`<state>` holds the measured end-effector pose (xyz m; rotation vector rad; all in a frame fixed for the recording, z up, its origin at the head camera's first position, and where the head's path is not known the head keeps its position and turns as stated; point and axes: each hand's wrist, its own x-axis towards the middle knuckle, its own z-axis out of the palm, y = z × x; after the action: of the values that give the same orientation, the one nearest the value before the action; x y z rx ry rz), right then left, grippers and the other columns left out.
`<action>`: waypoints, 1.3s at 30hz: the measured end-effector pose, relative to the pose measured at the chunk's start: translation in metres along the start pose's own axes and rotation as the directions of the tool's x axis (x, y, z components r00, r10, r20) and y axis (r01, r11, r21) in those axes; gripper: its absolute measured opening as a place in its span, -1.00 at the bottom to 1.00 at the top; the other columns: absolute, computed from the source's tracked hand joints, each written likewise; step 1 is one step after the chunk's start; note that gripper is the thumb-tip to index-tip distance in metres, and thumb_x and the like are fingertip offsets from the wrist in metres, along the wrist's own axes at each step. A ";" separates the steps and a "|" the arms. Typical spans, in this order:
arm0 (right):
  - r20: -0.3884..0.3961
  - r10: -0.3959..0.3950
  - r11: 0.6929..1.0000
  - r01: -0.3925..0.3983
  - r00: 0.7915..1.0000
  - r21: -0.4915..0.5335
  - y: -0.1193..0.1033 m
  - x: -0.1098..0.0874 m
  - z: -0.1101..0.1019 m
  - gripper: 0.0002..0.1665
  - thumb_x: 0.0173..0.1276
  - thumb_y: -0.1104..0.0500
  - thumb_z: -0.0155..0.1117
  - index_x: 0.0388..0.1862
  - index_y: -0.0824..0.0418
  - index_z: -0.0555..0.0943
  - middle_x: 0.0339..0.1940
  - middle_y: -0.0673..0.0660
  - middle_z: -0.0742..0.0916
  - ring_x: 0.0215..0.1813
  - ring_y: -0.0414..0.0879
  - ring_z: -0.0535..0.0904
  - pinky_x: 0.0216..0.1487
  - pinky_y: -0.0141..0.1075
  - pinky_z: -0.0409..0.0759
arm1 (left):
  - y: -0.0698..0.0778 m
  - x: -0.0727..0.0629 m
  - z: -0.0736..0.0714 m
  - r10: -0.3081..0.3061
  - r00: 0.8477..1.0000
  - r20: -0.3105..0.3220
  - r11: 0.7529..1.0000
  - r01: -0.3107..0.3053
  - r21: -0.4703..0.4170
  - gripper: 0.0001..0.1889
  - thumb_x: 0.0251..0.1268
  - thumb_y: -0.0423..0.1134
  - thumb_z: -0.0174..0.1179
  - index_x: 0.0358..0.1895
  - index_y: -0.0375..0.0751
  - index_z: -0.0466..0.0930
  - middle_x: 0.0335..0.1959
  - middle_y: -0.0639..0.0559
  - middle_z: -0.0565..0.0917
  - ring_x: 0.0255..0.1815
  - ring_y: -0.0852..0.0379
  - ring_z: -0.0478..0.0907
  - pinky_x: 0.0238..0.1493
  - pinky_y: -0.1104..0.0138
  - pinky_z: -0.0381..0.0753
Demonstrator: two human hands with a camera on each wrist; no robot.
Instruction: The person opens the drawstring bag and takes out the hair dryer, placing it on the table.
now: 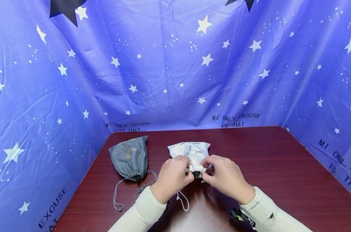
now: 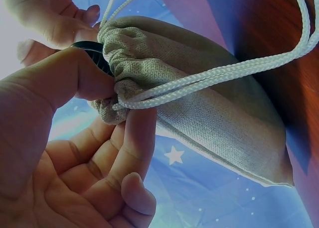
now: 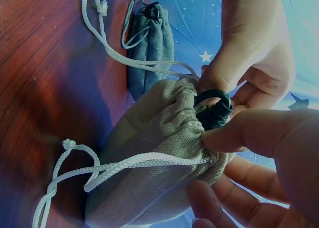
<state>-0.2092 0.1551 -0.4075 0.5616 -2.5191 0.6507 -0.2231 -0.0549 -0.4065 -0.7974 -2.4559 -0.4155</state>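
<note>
A dark red-brown tabletop [image 1: 291, 164] is forming the work surface, with blue star-printed cloth [image 1: 164, 77] hanging along its back and both sides. A grey drawstring bag [image 1: 128, 159] is lying to the left of a white drawstring bag [image 1: 203, 148], its grey cords [image 1: 114, 196] trailing near the left sleeve [image 1: 143, 209]. The white drawstring bag is being held around mid-table, its mouth facing the person; a black coiled item [image 3: 214, 116] is protruding from the gathers. The left hand [image 1: 174, 170] is pinching one side of that mouth between thumb and fingers; the right hand [image 1: 226, 174] is pinching the other. White cords [image 3: 134, 161] are trailing from both sides. The far edge [image 1: 193, 130] is running behind both bags, and the surface is extending rightward beyond the right hand
</note>
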 end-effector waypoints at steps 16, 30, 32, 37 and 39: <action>0.005 0.015 1.000 -0.015 1.000 -0.003 0.003 -0.006 0.002 -0.68 -0.07 0.14 0.59 -0.34 -0.19 0.69 -0.45 -0.30 0.67 -0.44 -0.45 0.60 -0.45 -0.42 0.49 | 0.003 -0.004 0.007 -0.004 1.000 0.008 1.000 0.004 -0.011 -0.73 -0.17 -0.22 0.45 -0.54 -0.02 0.46 -0.60 0.24 0.38 -0.63 0.27 0.28 -0.56 0.34 0.37; -0.016 -0.008 1.000 0.007 1.000 -0.009 0.004 -0.001 0.002 -0.68 -0.08 0.13 0.60 -0.34 -0.17 0.69 -0.44 -0.29 0.68 -0.44 -0.44 0.61 -0.45 -0.42 0.50 | -0.001 -0.002 0.005 -0.008 1.000 0.006 1.000 0.008 -0.010 -0.77 -0.16 -0.22 0.45 -0.51 -0.05 0.53 -0.58 0.23 0.41 -0.61 0.26 0.31 -0.54 0.33 0.43; -0.018 -0.010 1.000 0.010 1.000 -0.009 0.004 0.000 0.002 -0.68 -0.08 0.13 0.60 -0.34 -0.17 0.69 -0.44 -0.29 0.68 -0.44 -0.44 0.61 -0.45 -0.41 0.51 | -0.002 -0.002 0.005 -0.010 1.000 0.009 1.000 0.010 -0.007 -0.78 -0.16 -0.22 0.45 -0.50 -0.05 0.53 -0.58 0.23 0.41 -0.61 0.26 0.32 -0.53 0.33 0.43; -0.021 -0.012 1.000 0.012 1.000 -0.014 0.006 0.001 0.003 -0.68 -0.08 0.13 0.59 -0.34 -0.17 0.69 -0.44 -0.30 0.67 -0.44 -0.43 0.61 -0.44 -0.41 0.51 | -0.002 -0.002 0.004 -0.005 1.000 -0.001 1.000 0.005 0.005 -0.77 -0.16 -0.22 0.45 -0.48 -0.03 0.53 -0.57 0.22 0.45 -0.60 0.25 0.39 -0.52 0.32 0.47; -0.023 -0.013 1.000 0.012 1.000 -0.016 0.006 0.001 0.003 -0.69 -0.08 0.13 0.59 -0.35 -0.17 0.69 -0.44 -0.30 0.67 -0.44 -0.42 0.61 -0.44 -0.41 0.50 | -0.002 -0.002 0.004 -0.005 1.000 -0.007 1.000 0.005 0.010 -0.76 -0.17 -0.23 0.45 -0.48 -0.02 0.53 -0.56 0.22 0.46 -0.60 0.24 0.41 -0.52 0.31 0.49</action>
<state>-0.2139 0.1582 -0.4114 0.5607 -2.4948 0.6287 -0.2251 -0.0555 -0.4111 -0.7848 -2.4521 -0.4075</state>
